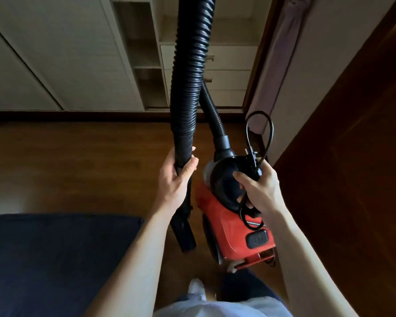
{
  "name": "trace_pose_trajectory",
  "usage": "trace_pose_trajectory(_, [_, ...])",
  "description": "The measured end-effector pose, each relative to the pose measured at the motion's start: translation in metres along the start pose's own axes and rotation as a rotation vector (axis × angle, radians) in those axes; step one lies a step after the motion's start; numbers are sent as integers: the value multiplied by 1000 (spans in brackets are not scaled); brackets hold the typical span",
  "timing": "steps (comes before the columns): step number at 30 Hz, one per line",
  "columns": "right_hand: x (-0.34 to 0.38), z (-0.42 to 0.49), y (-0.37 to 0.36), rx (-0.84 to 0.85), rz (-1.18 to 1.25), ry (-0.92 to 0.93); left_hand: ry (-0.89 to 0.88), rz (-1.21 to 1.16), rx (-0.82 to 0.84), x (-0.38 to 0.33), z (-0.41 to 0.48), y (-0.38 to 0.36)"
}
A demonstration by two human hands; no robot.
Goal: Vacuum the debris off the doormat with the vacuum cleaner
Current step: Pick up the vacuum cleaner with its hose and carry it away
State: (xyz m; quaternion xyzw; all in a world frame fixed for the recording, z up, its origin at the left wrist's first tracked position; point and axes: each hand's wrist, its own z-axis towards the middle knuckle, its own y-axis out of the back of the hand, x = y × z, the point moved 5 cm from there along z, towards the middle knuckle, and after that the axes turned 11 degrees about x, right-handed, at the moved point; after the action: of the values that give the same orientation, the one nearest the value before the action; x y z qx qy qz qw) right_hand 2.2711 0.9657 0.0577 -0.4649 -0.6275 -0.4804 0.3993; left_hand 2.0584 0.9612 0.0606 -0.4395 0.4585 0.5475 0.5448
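A red canister vacuum cleaner point(229, 227) hangs above the wooden floor at centre. My right hand point(258, 188) grips its black handle together with a looped black power cord point(258, 131). A black ribbed hose point(188, 72) rises from the vacuum's front, loops out of the top of the view and comes back down. My left hand point(176, 177) is closed around the hose's smooth black end piece, whose nozzle point(185, 234) points down. A dark blue mat point(55, 259) lies on the floor at the lower left, beside the nozzle. No debris shows on it in this dim light.
Pale cupboards with open shelves and drawers point(206, 58) line the far wall. A dark wooden door or panel point(352, 145) stands on the right. A folded pale cloth point(284, 53) hangs by the door frame. My feet point(197, 289) are at the bottom centre.
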Motion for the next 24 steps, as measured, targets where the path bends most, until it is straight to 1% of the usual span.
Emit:
trace_pose_trajectory(5, [9,74,-12,26,16,8,3,116,-53,21,55,30])
trace_pose_trajectory(11, [28,190,-21,102,-6,11,64,168,-140,49,142,55])
trace_pose_trajectory(16, [55,294,-30,215,-75,-5,139,166,-224,57,223,64])
trace_pose_trajectory(19, [75,347,-38,282,-101,18,151,182,-311,59,261,77])
trace_pose_trajectory(24, [102,408,-63,386,-171,82,161,238,-430,64,293,107])
